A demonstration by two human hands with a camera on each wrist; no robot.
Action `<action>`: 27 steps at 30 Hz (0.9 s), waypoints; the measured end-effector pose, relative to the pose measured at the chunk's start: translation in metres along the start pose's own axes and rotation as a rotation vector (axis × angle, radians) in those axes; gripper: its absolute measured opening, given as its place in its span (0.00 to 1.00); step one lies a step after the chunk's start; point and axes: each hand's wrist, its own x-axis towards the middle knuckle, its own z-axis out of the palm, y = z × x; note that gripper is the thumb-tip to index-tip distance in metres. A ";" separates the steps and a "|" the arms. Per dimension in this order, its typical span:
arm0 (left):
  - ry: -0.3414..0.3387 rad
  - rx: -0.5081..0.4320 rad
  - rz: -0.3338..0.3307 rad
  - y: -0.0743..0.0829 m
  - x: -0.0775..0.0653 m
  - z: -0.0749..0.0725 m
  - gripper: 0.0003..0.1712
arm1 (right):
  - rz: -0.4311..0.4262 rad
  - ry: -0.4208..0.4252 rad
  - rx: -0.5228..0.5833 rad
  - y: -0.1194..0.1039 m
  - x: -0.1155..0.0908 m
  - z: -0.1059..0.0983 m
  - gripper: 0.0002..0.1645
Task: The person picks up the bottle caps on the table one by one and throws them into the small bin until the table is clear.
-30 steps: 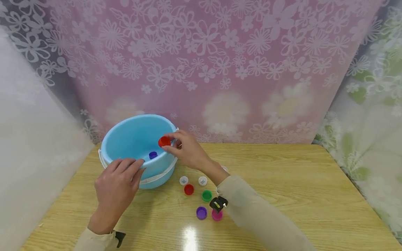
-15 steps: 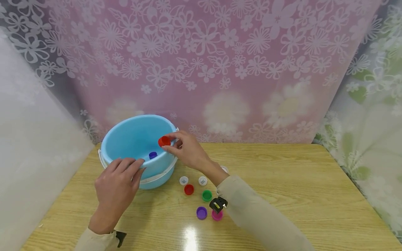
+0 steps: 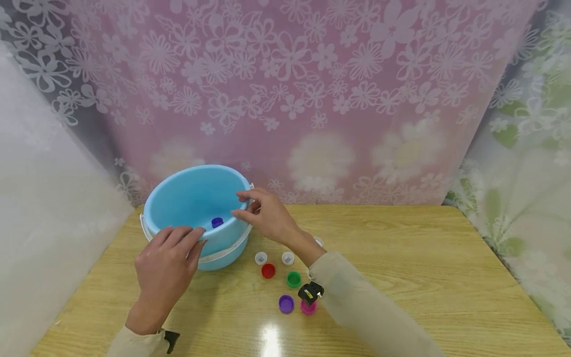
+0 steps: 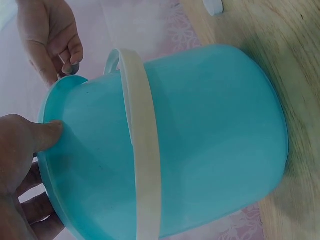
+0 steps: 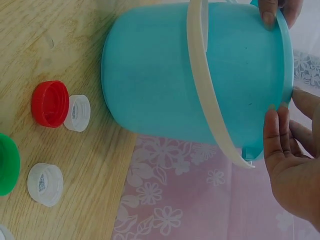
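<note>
Red cap gone from my right hand (image 3: pixel 267 213)

Half a second ago it was pinched between finger and thumb above the bucket (image 3: pixel 178 198); now those fingers are parted with nothing between them, poised at the rim. Where that cap is I can't see; most likely it lies inside, hidden by the near wall. One purple cap (image 3: pixel 217 222) does show down in there.

My left hand (image 3: pixel 167 260) grips the rim on the near side, thumb outside and fingers over the edge, I'd judge to keep the bucket from sliding or tipping. My right is loose; whether its tips touch the rim I can't tell. Being so close to the mouth suits letting a small thing go without a bounce.

The bucket stands mouth up toward the back left of the bench (image 3: pixel 392 248). Its handle (image 4: pixel 142 150) hangs down the outside, which leaves the mouth free for my fingers.

Other caps lie just to its right, a handy spot for my right hand: one white cap (image 3: pixel 260 258) just beside a second red cap (image 3: pixel 268 271), another white cap (image 3: pixel 288 258), then a green cap (image 3: pixel 293 279), a lilac cap (image 3: pixel 286 304) and a pink cap (image 3: pixel 308 307), partly covered by my wrist camera (image 3: pixel 310 292).
</note>
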 end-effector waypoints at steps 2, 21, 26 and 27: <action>-0.001 -0.001 -0.003 0.000 0.000 0.000 0.14 | -0.008 -0.002 0.000 0.001 -0.001 -0.001 0.27; 0.036 -0.007 -0.018 -0.007 -0.003 -0.001 0.14 | -0.013 -0.042 -0.033 0.032 -0.031 -0.042 0.26; 0.051 -0.003 -0.019 -0.008 -0.001 -0.001 0.15 | 0.018 -0.055 -0.078 0.050 -0.044 -0.057 0.25; 0.053 -0.001 -0.019 -0.009 -0.001 -0.001 0.16 | 0.025 -0.058 -0.087 0.054 -0.047 -0.060 0.25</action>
